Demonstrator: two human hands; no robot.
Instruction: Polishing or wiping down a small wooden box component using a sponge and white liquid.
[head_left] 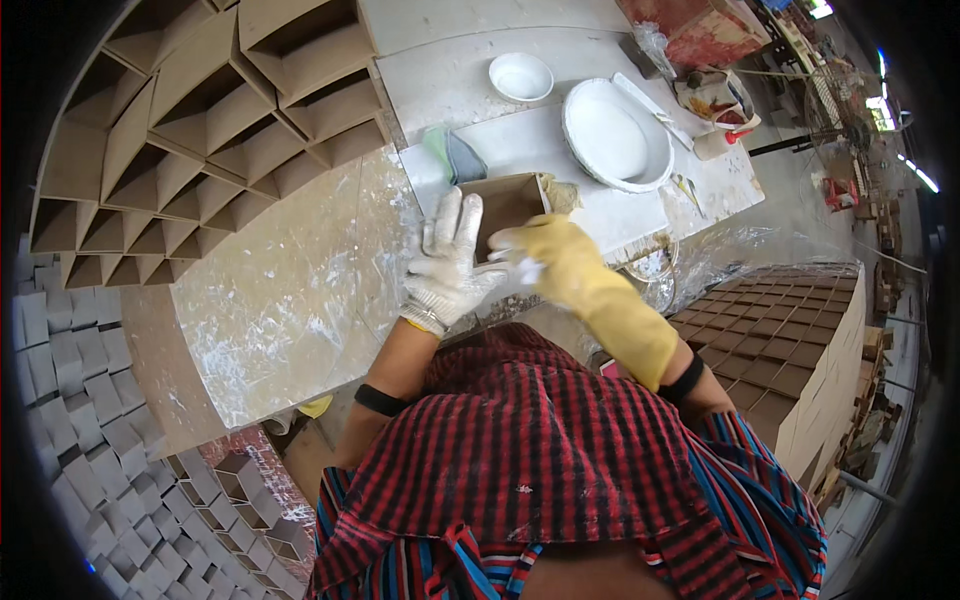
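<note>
A brown open-topped board box (515,200) stands on the worktable in front of me. My left hand (445,265), in a white knit glove smeared with white, lies along the box's left side with its fingers stretched out. My right hand (545,255), in a long yellow rubber glove, is at the box's near right corner. Its fingers are bent and blurred by motion. A white patch shows at the fingertips; what it is I cannot make out. Behind the box's right edge lies a crumpled tan cloth (561,194).
A white bowl (521,77) and a wide white basin (618,135) stand at the back. Near them are a grey-green cloth (455,157) and a red-capped bottle (717,143). Brown boxes (190,110) are stacked at left. More fill a large stack (780,335) at right.
</note>
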